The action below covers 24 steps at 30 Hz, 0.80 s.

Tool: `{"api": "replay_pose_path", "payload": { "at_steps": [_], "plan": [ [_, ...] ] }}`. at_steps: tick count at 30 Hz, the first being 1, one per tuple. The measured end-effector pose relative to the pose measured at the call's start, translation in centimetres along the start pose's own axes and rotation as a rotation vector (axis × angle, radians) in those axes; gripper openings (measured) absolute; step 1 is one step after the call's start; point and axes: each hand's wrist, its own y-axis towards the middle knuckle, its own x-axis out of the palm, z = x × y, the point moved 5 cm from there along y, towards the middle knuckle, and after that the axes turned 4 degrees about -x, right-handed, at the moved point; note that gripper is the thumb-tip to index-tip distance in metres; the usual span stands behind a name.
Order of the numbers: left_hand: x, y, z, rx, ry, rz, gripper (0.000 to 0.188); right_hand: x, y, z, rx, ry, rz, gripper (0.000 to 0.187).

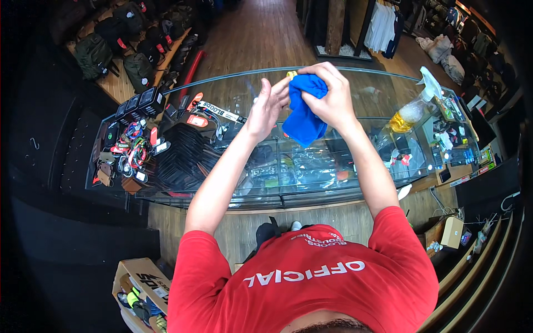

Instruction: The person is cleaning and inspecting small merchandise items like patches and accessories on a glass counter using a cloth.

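Observation:
My right hand [332, 99] is closed around a bunched blue cloth [306, 119], raised over the glass counter [244, 183]. The cloth's lower end hangs loose. My left hand [267, 108] is beside it, thumb up and fingers stretched toward the cloth. Its fingertips reach the cloth's left edge; whether they touch it I cannot tell. A small yellow object [291, 74] shows at the top of the cloth, near both hands' fingertips; its kind is unclear. To the right on the counter stands a spray bottle [410, 114] with yellow liquid and a pale trigger head.
Lanyards and small accessories [133, 147] crowd the counter's left end, near dark boxes [141, 102]. A white strap with red tags [219, 112] lies by them. Backpacks [93, 55] fill a wooden bench. An open cardboard box [145, 280] is at lower left, shelves [472, 272] at lower right.

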Motion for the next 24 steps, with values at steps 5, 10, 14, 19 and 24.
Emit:
{"api": "replay_pose_path", "payload": {
  "at_steps": [5, 10, 14, 19, 24],
  "plan": [
    [0.0, -0.3, 1.3, -0.026, -0.255, -0.034, 0.099, -2.2, 0.5, -0.3, -0.083, -0.065, 0.163, 0.042],
    [1.1, -0.6, 1.5, -0.012, -0.342, -0.162, 0.099, -1.4, 0.8, -2.7, -0.498, -0.379, 0.059, 0.043],
    [0.2, -0.6, 2.1, 0.035, -0.468, -0.124, 0.099, 1.7, 0.0, -2.0, -0.473, -0.227, -0.249, 0.034],
    [-0.4, -0.3, 1.7, 0.064, -0.485, -0.047, 0.093, 1.7, -0.3, -1.4, -0.252, -0.165, -0.489, 0.034],
    [-0.4, -0.4, 1.4, 0.068, -0.541, -0.029, 0.089, -0.1, -0.5, -0.2, -0.208, -0.173, -0.395, 0.036]
  ]
}}
